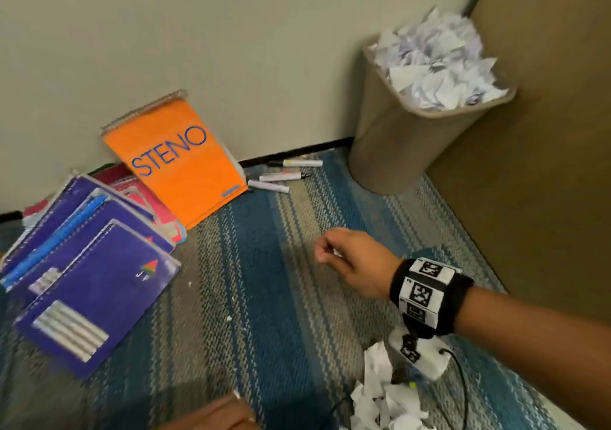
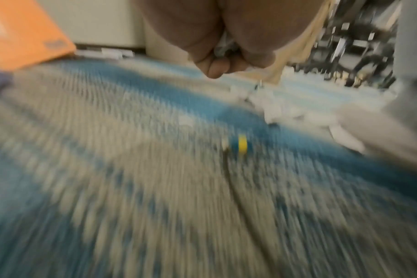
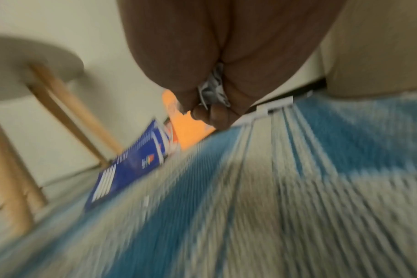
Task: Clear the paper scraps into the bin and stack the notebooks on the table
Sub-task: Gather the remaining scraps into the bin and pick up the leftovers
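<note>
My right hand (image 1: pixel 327 253) hovers over the striped rug (image 1: pixel 264 264), fingers curled round white paper scraps (image 3: pixel 213 90). At the bottom edge my left hand (image 1: pixel 231 409) is only partly in view; the left wrist view shows its fingers (image 2: pixel 217 65) curled round paper scraps (image 2: pixel 226 44) too. A loose pile of torn white paper (image 1: pixel 383 396) lies on the rug under my right forearm. A tan waste bin (image 1: pixel 406 138) stands in the corner, heaped over its rim with crumpled paper (image 1: pixel 436 59).
An orange STENO notebook (image 1: pixel 178 161) leans on the wall beside fanned purple notebooks (image 1: pixel 92 264). Several white markers (image 1: pixel 281 176) lie along the baseboard. A brown panel (image 1: pixel 545 148) stands right of the bin. A wooden-legged stool (image 3: pixel 36 75) is to the left.
</note>
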Action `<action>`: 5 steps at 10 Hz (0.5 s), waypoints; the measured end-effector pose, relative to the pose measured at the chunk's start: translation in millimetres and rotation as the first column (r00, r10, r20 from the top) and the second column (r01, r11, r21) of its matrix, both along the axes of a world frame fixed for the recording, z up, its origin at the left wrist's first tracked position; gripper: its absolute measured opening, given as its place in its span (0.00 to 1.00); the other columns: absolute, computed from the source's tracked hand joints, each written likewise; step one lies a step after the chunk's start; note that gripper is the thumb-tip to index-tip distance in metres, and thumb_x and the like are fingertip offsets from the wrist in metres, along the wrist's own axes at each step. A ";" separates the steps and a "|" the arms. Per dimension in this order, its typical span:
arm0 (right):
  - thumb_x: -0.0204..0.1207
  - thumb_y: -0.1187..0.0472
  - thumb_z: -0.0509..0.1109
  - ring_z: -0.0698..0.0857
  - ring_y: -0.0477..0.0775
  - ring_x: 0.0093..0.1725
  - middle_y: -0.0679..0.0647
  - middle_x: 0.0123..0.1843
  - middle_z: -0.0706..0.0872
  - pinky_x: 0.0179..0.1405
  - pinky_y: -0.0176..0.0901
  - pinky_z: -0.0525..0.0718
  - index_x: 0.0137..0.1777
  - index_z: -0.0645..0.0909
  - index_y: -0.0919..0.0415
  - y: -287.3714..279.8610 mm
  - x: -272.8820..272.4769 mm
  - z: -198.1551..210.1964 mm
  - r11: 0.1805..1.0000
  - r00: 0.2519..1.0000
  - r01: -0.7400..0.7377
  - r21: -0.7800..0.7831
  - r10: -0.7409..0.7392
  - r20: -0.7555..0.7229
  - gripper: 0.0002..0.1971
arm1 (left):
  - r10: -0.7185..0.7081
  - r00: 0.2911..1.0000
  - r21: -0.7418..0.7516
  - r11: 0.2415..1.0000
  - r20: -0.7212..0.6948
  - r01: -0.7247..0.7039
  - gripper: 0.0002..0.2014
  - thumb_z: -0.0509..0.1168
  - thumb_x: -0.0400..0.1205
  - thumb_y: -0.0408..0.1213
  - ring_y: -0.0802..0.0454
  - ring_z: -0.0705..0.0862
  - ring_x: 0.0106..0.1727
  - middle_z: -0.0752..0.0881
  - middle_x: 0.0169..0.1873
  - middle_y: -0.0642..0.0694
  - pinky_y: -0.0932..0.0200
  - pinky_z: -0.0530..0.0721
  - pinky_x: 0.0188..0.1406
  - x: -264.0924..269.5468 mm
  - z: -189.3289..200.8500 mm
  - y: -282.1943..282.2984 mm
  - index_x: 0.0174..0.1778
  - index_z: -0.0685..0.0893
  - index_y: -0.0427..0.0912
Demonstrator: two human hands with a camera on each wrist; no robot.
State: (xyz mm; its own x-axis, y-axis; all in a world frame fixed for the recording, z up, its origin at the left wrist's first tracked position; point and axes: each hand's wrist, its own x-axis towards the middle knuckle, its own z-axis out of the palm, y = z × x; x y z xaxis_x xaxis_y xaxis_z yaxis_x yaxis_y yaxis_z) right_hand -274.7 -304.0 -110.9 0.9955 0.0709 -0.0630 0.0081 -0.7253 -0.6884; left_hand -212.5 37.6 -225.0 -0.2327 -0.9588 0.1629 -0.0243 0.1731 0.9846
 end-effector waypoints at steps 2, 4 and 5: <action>0.82 0.63 0.62 0.77 0.44 0.43 0.47 0.44 0.81 0.44 0.32 0.73 0.50 0.79 0.61 -106.6 64.3 153.6 0.875 0.699 0.485 0.019 -0.401 0.592 0.04 | 0.624 0.316 -0.573 0.781 0.715 -0.247 0.10 0.57 0.74 0.28 0.59 0.73 0.45 0.77 0.44 0.52 0.71 0.69 0.48 50.1 227.4 -227.8 0.45 0.78 0.46; 0.87 0.57 0.55 0.79 0.61 0.61 0.63 0.64 0.80 0.55 0.44 0.70 0.64 0.74 0.66 -214.8 88.3 188.1 0.527 0.429 0.848 0.059 -0.746 0.509 0.15 | 0.729 0.102 -0.601 0.627 0.677 -0.496 0.08 0.58 0.85 0.34 0.39 0.78 0.53 0.78 0.52 0.36 0.66 0.61 0.42 120.0 308.4 -395.9 0.56 0.79 0.38; 0.87 0.51 0.56 0.78 0.56 0.63 0.58 0.65 0.79 0.60 0.42 0.71 0.65 0.76 0.64 -236.6 83.5 166.4 0.555 0.486 0.831 0.047 -0.764 0.426 0.18 | 0.657 0.065 -0.517 0.647 0.751 -0.561 0.16 0.57 0.87 0.41 0.41 0.78 0.61 0.77 0.64 0.38 0.63 0.68 0.50 128.7 309.5 -438.7 0.70 0.73 0.43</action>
State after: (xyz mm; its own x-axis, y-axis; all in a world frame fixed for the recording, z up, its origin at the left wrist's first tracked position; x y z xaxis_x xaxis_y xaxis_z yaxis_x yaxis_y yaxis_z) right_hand -191.3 -540.6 55.6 0.5594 -0.7416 0.3703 -0.4111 -0.6361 -0.6529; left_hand -83.8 -401.1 84.5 0.3879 -0.8362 0.3876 -0.9115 -0.2857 0.2959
